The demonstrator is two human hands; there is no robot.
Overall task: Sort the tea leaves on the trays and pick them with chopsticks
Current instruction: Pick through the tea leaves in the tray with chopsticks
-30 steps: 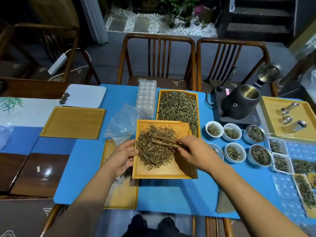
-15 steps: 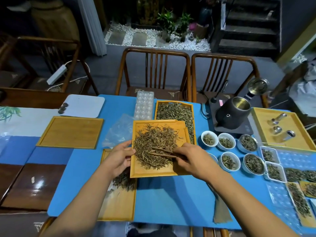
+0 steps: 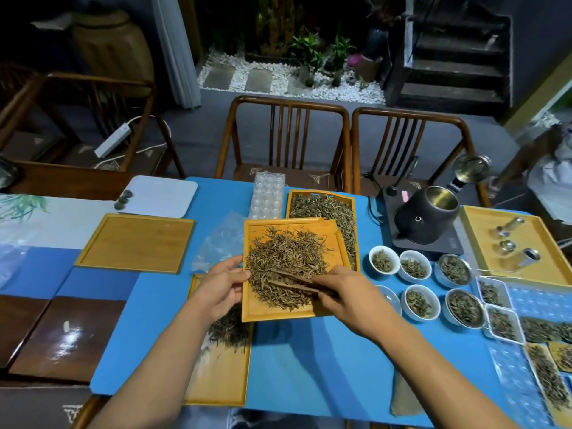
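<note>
My left hand (image 3: pixel 221 287) is clamped on the left rim of the bamboo tray (image 3: pixel 257 311), fingers curled over the edge, steadying it above the blue table (image 3: pixel 309 360). My right hand (image 3: pixel 346 294) is closed around the chopsticks (image 3: pixel 292 281), and they reach leftward from the fist, tips resting in the tea leaves (image 3: pixel 286 263). The two hands sit apart, one on each side of the tray. The pile lies straight ahead and between them, heaped in the tray's middle and far half, its strands running every which way. The sticks' long axis runs nearly across the tray, angled slightly away from me, so the right hand is the one that reaches the leaves; the left only braces. The tips look slightly spread; I'd say the next pinch wants one strand isolated at the near edge of the heap.
</note>
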